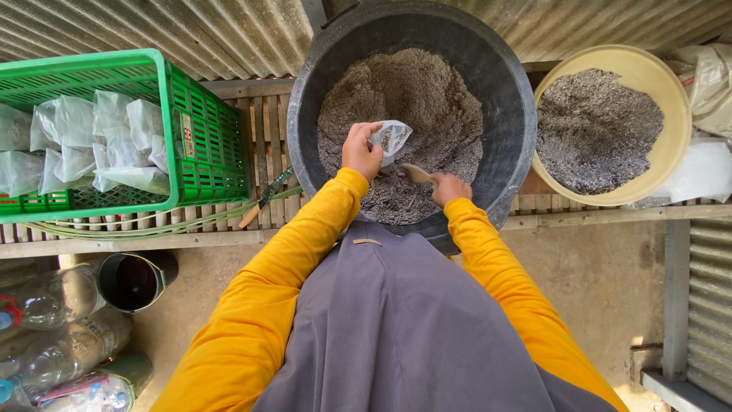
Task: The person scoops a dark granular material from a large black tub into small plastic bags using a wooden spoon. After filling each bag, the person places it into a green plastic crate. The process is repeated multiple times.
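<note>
The left hand (360, 151) grips a small clear bag (390, 137) over the soil in the black tub (509, 107). The right hand (450, 188) closes around a scoop (416, 174) just below the bag. A green crate (200, 130) of filled bags stands at the left, a yellow basin (675, 99) at the right.

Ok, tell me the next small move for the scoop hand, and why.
Probably tip the scoop in the right hand up into the small clear bag. The left hand holds that bag open over the soil mix in the black tub, and it looks only partly filled.
</note>
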